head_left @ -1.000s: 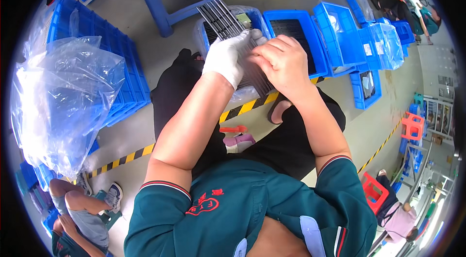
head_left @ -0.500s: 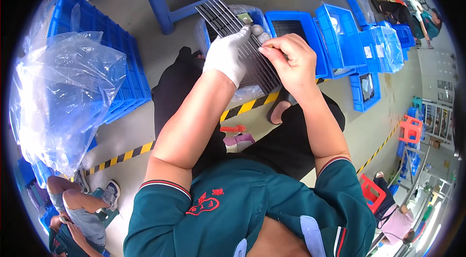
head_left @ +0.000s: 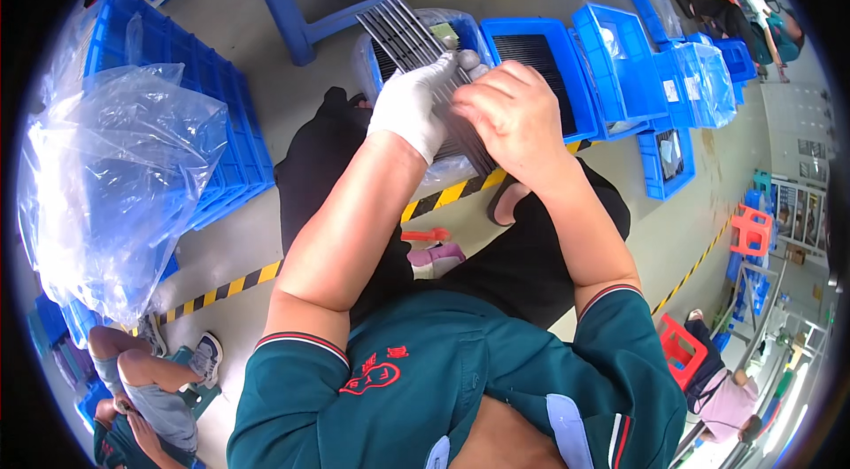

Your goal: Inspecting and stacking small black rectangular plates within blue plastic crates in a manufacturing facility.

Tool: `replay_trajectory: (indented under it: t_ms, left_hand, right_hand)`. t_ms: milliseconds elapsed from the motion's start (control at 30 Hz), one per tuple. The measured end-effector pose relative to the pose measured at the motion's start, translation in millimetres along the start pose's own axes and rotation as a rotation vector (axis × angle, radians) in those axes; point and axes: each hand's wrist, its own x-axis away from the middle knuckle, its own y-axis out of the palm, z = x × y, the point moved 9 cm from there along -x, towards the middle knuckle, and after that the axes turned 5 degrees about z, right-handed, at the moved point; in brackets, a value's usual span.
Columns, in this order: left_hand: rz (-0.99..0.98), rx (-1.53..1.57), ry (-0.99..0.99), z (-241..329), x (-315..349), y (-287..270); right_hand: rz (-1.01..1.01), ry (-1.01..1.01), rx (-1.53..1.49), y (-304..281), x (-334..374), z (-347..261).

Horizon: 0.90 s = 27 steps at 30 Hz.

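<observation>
My left hand (head_left: 409, 111), in a white glove, is closed around a fan of thin dark metal strips (head_left: 397, 30), held aslant over a plastic-lined blue crate (head_left: 467, 24). My bare right hand (head_left: 518, 119) is at the strips' right side, its thumb and fingers drawn together against them. Motion blurs those fingertips, and anything small between them is hidden. Just beyond the strips are pale round lumps (head_left: 469, 60) and a small greenish piece (head_left: 444, 32) at the lined crate. Another blue crate (head_left: 574, 80) to the right holds more dark strips.
A blue stool (head_left: 301, 18) stands ahead. Stacked blue crates (head_left: 235, 115) with a clear plastic bag (head_left: 115, 177) rise at left. More blue crates (head_left: 633, 71) stand at right. Yellow-black tape (head_left: 239, 281) crosses the floor. A seated person (head_left: 146, 389) is at lower left; others are at right.
My right hand has moved left and slightly down, from the strips' right edge to over them. The strips look more closely gathered at their lower end. My left hand has barely moved.
</observation>
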Motion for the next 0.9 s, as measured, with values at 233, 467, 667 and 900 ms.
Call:
replay_trajectory:
  t_ms: [233,467,667,900]
  left_hand:
    - [-0.078,0.019,0.042,4,0,9]
    - [-0.043,0.018,-0.021,2,2,8]
    - [-0.015,0.081,-0.051,-2,1,7]
    - [-0.004,0.013,-0.031,-2,1,4]
  right_hand:
    - [0.116,0.020,0.022,-13,-3,0]
    - [0.085,0.372,-0.312,-4,8,31]
    - [0.076,0.345,-0.248,-1,9,34]
    - [0.014,0.044,-0.055,3,0,6]
